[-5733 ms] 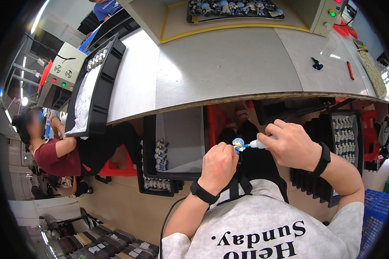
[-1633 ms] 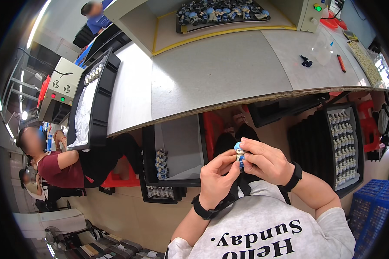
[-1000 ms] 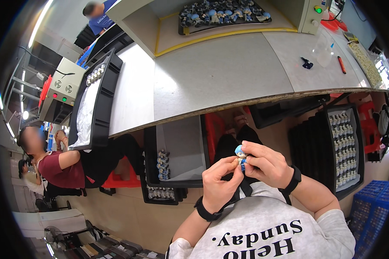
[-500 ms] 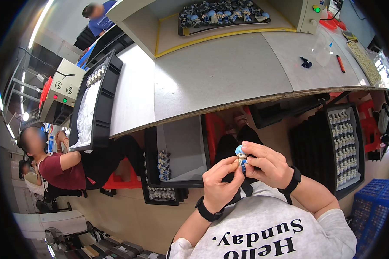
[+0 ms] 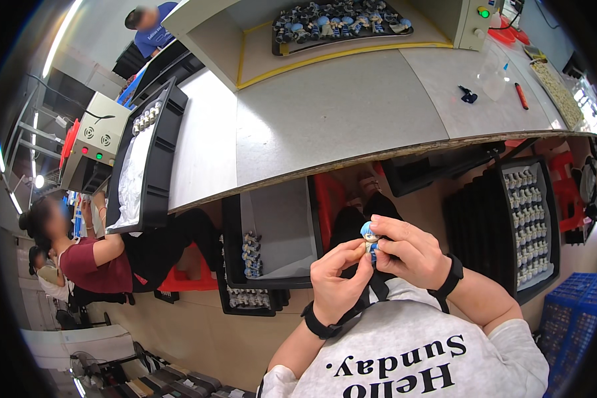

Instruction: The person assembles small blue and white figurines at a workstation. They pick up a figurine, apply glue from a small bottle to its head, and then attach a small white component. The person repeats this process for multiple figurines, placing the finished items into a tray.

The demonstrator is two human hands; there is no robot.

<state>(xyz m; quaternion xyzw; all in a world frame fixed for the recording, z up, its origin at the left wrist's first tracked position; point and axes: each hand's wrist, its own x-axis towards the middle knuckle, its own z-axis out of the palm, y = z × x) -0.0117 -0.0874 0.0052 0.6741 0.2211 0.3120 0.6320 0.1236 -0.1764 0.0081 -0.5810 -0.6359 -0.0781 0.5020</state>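
Between my hands, above my lap, is a small figurine (image 5: 370,243) with a light blue head and a blue-and-white body. My left hand (image 5: 341,275) pinches its body from the left with thumb and forefinger. My right hand (image 5: 411,252) grips it from the right, fingers at the blue head and thumb by the body. My fingertips hide part of it. A black tray (image 5: 282,232) to the left of my hands bears a short row of similar blue-and-white figurines (image 5: 251,255) on a grey liner.
The grey worktable (image 5: 325,99) lies ahead; a booth on it holds a tray of blue-headed figurines (image 5: 341,23). A red pen (image 5: 521,96) and dark blue piece (image 5: 467,95) lie right. Black trays with white figurines (image 5: 525,222) stand at my right. A co-worker (image 5: 93,265) sits left.
My hands and the figurine stay in nearly the same place. The co-worker at the left has turned the head and shifted the hands.
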